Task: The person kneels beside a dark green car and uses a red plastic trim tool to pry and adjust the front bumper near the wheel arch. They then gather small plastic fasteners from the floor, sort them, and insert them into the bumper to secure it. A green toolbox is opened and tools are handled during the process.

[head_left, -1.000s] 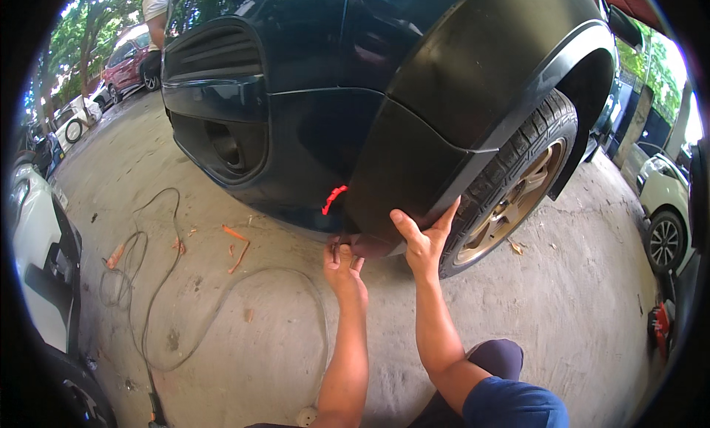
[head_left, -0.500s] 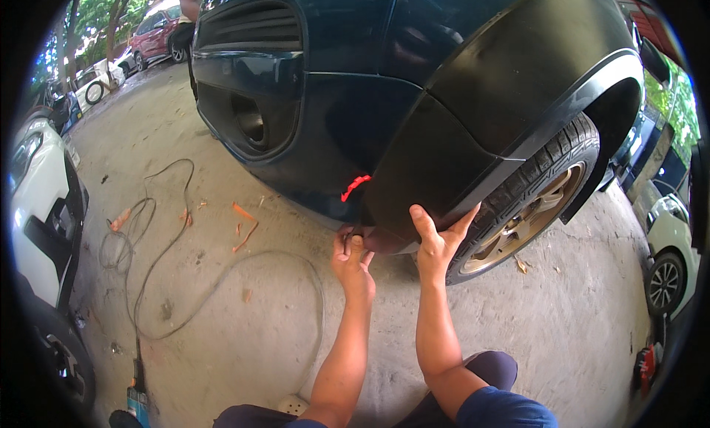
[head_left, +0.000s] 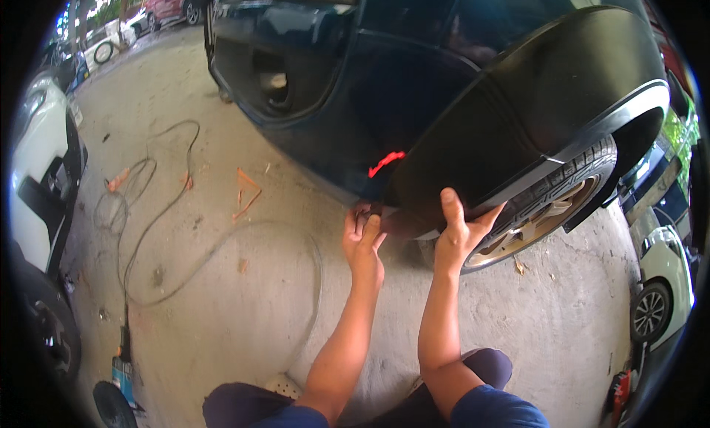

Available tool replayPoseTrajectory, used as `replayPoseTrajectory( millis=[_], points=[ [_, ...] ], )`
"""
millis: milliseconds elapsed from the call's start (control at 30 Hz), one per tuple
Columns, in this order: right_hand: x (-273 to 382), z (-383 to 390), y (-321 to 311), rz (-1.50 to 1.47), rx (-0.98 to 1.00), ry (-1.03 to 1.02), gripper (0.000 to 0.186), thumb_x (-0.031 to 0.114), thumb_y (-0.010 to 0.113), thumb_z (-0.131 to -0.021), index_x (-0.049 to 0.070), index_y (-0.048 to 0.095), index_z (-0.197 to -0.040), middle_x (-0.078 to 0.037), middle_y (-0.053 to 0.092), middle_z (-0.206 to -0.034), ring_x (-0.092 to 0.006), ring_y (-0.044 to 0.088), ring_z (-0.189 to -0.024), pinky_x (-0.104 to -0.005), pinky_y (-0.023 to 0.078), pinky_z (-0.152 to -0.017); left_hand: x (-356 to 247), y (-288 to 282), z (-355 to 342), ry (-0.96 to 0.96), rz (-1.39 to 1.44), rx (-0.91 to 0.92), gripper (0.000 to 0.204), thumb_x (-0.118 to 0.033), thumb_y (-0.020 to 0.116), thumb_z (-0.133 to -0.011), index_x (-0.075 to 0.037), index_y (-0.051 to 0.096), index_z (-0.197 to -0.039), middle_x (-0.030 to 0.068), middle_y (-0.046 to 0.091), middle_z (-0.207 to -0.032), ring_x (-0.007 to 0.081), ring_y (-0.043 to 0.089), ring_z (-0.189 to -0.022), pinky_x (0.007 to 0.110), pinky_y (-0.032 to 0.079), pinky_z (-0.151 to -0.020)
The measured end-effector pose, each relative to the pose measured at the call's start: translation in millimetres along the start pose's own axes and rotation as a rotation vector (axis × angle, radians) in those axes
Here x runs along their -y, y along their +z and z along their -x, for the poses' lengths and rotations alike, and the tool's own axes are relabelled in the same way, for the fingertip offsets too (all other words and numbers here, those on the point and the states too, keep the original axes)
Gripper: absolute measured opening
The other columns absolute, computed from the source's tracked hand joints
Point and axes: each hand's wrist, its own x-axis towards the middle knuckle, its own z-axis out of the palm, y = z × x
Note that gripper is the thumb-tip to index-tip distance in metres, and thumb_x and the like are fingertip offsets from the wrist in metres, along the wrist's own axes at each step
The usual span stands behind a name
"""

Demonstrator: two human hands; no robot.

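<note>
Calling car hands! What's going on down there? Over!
Left hand at lower edge of dark blue bumper. Right hand spread against black trim. Cord on ground to their left, apart from both hands.

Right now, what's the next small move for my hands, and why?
I'd likely press gently with the left hand at the lower corner of the black trim, using the right hand as support. The left hand's fingers are at that corner, while the right thumb lies on the trim's face near the tire. What's underneath is hidden, so go lightly.
</note>
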Motion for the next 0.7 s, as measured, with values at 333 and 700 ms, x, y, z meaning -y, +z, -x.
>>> replayPoseTrajectory(
  millis=[333, 700],
  points=[
    [-8, 2, 2, -0.064, 0.014, 0.017, 0.081, 0.013, 0.086, -0.082, 0.002, 0.043, -0.15, -0.012, 0.055, -0.137, -0.0236, 0.054, -0.12, -0.034, 0.04, -0.109, -4, -5, -3, -0.016, 0.018, 0.069, 0.088, -0.033, 0.083, -0.088, -0.005, 0.035, -0.155, 0.0087, 0.054, -0.144, 0.0212, 0.054, -0.128, 0.043, 0.045, -0.104],
    [-14, -1, 1, -0.093, -0.022, 0.045, 0.084, 0.014, 0.088, -0.078, 0.002, 0.045, -0.149, -0.011, 0.057, -0.135, -0.0232, 0.055, -0.121, -0.0341, 0.041, -0.109, -60, 19, 12, 0.676, -0.351, -0.11, 0.061, -0.022, 0.083, -0.087, -0.004, 0.054, -0.138, 0.0118, 0.062, -0.128, 0.0201, 0.059, -0.114, 0.037, 0.048, -0.094]
  ],
)
